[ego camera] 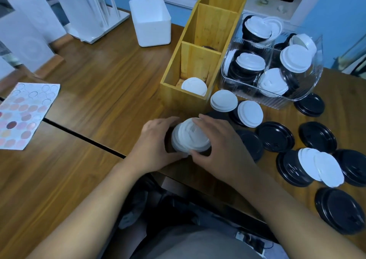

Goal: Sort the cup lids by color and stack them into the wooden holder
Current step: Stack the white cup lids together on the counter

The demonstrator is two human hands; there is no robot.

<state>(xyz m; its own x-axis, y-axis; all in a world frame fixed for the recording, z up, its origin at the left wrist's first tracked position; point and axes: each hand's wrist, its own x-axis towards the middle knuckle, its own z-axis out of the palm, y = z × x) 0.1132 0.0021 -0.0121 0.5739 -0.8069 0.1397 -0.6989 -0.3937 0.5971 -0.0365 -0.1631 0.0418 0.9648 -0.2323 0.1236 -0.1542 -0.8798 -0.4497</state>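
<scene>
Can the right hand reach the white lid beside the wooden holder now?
Probably yes, once freed: the right hand and left hand hold a stack of white lids; the white lid lies uncovered just beyond.

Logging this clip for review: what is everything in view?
table: one, brown wood
holder: one, yellow wood, centre
lid: one, white, holder's near compartment
bin: one, clear, right of holder, mixed lids inside
white lids: four, loose, right
black lids: about eight, loose, right
box: one, white, left of holder
rack: one, white, back left
sheet: one, pink swatches, left
stack: one, white lids, front centre
left hand: grips stack
right hand: grips stack
</scene>
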